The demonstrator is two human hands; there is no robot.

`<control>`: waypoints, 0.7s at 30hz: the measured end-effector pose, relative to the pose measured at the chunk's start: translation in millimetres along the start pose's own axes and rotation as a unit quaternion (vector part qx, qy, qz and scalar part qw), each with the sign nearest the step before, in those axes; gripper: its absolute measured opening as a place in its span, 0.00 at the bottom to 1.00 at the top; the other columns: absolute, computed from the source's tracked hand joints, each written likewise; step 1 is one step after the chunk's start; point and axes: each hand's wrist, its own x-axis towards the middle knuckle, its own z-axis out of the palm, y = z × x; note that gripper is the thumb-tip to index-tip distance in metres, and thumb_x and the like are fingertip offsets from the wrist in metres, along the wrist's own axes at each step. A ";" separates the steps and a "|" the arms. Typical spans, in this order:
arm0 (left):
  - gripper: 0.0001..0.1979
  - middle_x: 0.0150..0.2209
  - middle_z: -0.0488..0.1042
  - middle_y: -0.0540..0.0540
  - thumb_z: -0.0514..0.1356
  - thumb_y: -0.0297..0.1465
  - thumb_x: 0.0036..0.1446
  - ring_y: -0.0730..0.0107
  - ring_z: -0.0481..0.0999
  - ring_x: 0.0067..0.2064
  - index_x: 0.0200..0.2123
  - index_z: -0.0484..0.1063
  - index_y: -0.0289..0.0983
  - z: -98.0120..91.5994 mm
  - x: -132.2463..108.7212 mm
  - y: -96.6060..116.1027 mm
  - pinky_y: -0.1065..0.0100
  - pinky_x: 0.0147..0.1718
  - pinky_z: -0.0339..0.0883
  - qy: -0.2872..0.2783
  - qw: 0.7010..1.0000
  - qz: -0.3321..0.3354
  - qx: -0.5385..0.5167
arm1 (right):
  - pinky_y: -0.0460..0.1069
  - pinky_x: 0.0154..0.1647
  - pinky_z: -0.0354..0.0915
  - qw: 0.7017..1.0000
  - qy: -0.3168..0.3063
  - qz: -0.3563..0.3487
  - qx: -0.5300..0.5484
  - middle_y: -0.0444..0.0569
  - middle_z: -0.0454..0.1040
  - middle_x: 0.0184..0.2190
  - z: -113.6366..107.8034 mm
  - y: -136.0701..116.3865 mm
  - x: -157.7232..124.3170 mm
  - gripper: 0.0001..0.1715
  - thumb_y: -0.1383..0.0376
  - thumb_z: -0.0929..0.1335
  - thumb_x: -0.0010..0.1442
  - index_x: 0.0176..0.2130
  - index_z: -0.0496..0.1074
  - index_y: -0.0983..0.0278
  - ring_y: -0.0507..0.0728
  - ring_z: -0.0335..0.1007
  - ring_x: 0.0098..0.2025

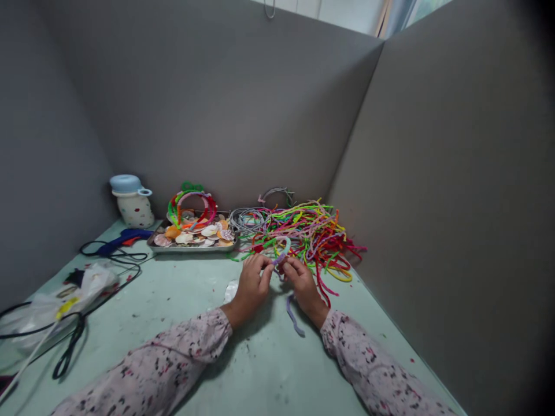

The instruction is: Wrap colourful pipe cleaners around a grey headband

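My left hand (pixel 252 284) pinches the lower left end of a curved band (pixel 287 245), light aqua at the top and wrapped in purple pipe cleaner (pixel 278 259) lower down. Close beside it, my right hand (pixel 304 287) is closed, its thumb and fingertips on the band's other side, where something dark red shows. A loose purple tail (pixel 295 318) hangs below the right hand. The fingers partly cover the band's ends. Just behind both hands lies a tangled heap of colourful pipe cleaners (pixel 312 228).
A metal tray (pixel 191 249) of shells (pixel 210 231) carries several fuzzy headbands (pixel 207 203). Grey bands (pixel 249 221) lie beside it. A lidded cup (pixel 134 207), black cable (pixel 69 352) and plastic bag (pixel 97 280) stand left. Grey partitions (pixel 208 104) enclose the green table (pixel 173 300).
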 end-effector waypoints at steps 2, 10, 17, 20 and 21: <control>0.08 0.33 0.69 0.47 0.50 0.33 0.62 0.65 0.68 0.38 0.32 0.64 0.39 3.3 11.2 -2.1 0.65 0.38 0.63 0.008 0.998 -0.034 -0.044 | 0.49 0.35 0.65 1.000 0.008 0.000 -0.012 0.46 0.72 0.33 -1.2 1.7 0.9 0.12 0.56 0.65 0.60 0.38 0.72 0.61 0.55 0.67 0.34; 0.08 0.28 0.64 0.50 0.49 0.35 0.62 0.70 0.65 0.30 0.32 0.62 0.39 25.8 37.1 -11.6 0.69 0.31 0.61 0.051 0.979 -0.117 -0.157 | 0.54 0.47 0.64 0.994 0.058 -0.014 -0.088 0.48 0.74 0.39 -9.9 12.4 5.6 0.11 0.57 0.65 0.61 0.39 0.73 0.58 0.58 0.69 0.42; 0.08 0.31 0.66 0.48 0.49 0.35 0.63 0.69 0.67 0.33 0.34 0.62 0.40 30.0 25.8 -10.5 0.68 0.33 0.63 0.033 0.972 -0.135 -0.187 | 0.54 0.49 0.62 0.993 0.061 -0.003 -0.100 0.49 0.74 0.41 -8.7 14.1 11.0 0.11 0.57 0.65 0.61 0.41 0.73 0.58 0.59 0.69 0.45; 0.08 0.32 0.66 0.48 0.49 0.35 0.64 0.69 0.67 0.35 0.35 0.62 0.39 29.2 22.9 -10.0 0.68 0.35 0.62 0.035 0.970 -0.135 -0.200 | 0.53 0.49 0.63 0.995 0.060 0.005 -0.082 0.50 0.74 0.41 -7.9 11.3 12.1 0.14 0.56 0.63 0.63 0.41 0.74 0.59 0.59 0.69 0.45; 0.08 0.33 0.66 0.48 0.48 0.35 0.64 0.69 0.67 0.35 0.35 0.62 0.39 29.1 22.4 -10.1 0.68 0.36 0.62 0.040 0.969 -0.133 -0.202 | 0.52 0.49 0.63 0.995 0.056 0.014 -0.076 0.50 0.74 0.42 -7.8 10.3 12.1 0.15 0.56 0.62 0.63 0.42 0.73 0.60 0.59 0.69 0.46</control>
